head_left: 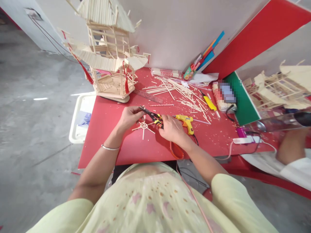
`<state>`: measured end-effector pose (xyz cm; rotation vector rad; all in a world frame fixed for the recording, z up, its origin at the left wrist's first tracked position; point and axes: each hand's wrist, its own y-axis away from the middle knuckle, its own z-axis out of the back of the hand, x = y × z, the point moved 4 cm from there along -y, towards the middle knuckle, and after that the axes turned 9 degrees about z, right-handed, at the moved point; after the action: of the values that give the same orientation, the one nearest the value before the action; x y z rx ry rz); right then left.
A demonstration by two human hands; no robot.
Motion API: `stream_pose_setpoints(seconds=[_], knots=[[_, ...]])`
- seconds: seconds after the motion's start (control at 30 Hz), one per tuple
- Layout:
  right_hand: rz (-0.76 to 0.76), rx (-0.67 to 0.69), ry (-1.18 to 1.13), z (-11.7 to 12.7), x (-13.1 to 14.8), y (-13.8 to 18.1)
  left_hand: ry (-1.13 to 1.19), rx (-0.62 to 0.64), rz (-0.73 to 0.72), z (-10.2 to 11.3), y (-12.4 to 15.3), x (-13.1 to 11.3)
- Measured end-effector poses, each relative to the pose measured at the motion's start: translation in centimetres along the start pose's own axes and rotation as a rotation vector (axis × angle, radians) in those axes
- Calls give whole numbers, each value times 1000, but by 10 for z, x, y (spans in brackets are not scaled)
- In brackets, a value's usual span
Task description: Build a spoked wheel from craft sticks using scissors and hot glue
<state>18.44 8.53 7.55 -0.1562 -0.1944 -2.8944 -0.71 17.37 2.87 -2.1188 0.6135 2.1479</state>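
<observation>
My right hand [172, 128] is closed around a pair of scissors [148, 112] with dark blades and yellow by the pivot. An orange loop [177, 151] shows below that wrist; I cannot tell whether it belongs to the scissors. My left hand [132, 117] pinches a short wooden stick [143, 108] by the blade tips, mostly hidden by fingers and blades. Just below the blades, a small wheel-like frame of sticks [143, 127] lies flat on the red table [109, 129], its spokes spreading from a hexagon. A yellow glue gun [186, 122] lies right of my right hand.
A stick-built pagoda [109, 68] with red tassels stands at the back left. Loose sticks [179, 90], a ruler [148, 96] and a yellow cutter knife [209, 102] lie behind my hands. Right are a green panel [240, 97], a power strip [246, 139] and another person's arm [291, 145].
</observation>
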Motion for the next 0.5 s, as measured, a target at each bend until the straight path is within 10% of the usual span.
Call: stream_pose_setpoints(seconds=[0.5], knots=[[5,-204,-221,-6,14,8,21,-12,-166,-11,14,-8]])
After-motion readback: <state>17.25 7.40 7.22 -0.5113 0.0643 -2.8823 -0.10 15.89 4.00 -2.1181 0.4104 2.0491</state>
